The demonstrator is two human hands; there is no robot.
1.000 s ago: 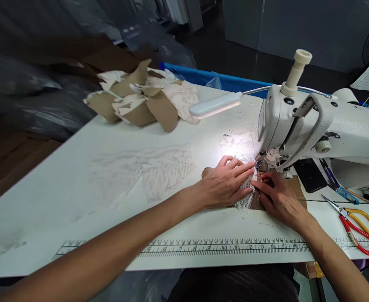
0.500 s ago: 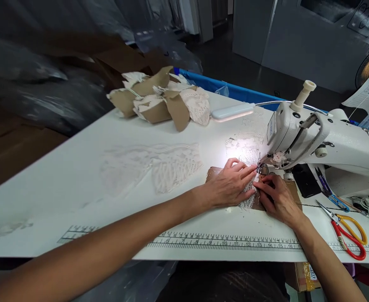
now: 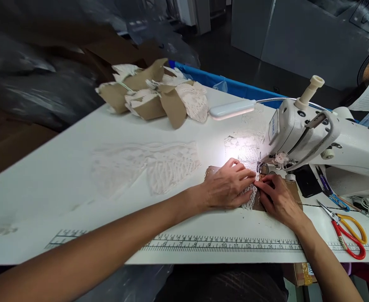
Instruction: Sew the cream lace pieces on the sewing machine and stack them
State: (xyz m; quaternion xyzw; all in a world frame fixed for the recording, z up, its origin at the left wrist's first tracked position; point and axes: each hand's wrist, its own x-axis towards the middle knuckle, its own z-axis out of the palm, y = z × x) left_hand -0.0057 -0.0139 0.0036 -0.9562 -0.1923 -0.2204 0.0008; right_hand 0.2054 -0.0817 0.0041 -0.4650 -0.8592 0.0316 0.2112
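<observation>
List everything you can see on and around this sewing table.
table: one, white, fills the view, ruler printed along its near edge
sewing machine: one, white, right
lamp: one, white, on a gooseneck over the needle area
lace strip: one, cream, under both hands by the needle
brown card: one, beneath that strip
flat lace pieces: two or so, cream, table centre
card and lace pile: one, brown and cream, far edge
scissors: one, red and yellow handles, right
snips: one, blue, beside the machine
left hand: on the lace strip
right hand: on the brown card, fingertips at the strip
</observation>
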